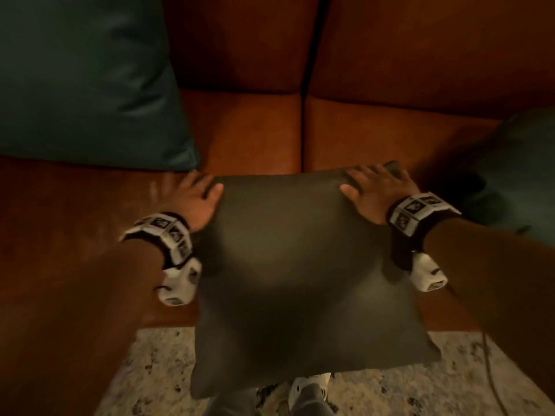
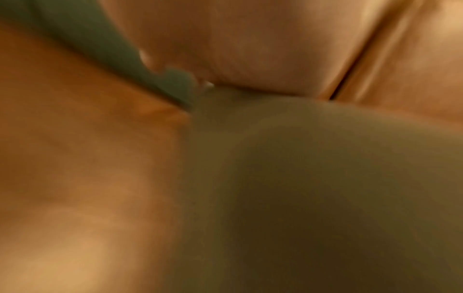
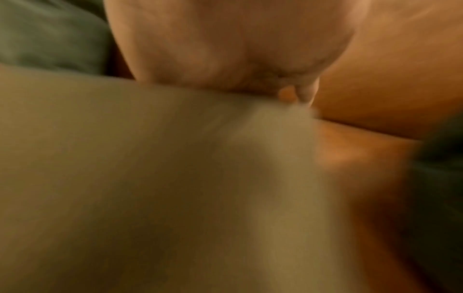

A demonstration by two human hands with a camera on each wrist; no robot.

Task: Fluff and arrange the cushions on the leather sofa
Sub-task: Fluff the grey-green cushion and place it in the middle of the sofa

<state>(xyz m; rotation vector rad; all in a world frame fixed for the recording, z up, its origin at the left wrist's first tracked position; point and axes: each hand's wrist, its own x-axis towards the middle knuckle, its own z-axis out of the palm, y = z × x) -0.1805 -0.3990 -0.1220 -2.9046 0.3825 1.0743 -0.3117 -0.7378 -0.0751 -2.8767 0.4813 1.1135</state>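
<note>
An olive-grey cushion (image 1: 300, 265) is held over the front edge of the brown leather sofa (image 1: 255, 130), its lower half hanging above the rug. My left hand (image 1: 195, 192) grips its top left corner, thumb on the front face and fingers behind. My right hand (image 1: 375, 187) grips the top right corner, fingers draped over the top edge. Both wrist views are blurred. In them each palm, left hand (image 2: 238, 59) and right hand (image 3: 225, 49), meets the cushion (image 2: 300, 178) (image 3: 125, 158), with the fingers mostly hidden.
A large teal cushion (image 1: 84, 85) leans against the sofa back at the left. Another dark teal cushion (image 1: 516, 169) lies on the seat at the right. A speckled pale rug (image 1: 150, 370), my shoe (image 1: 309, 385) and a thin cable (image 1: 489, 370) are below.
</note>
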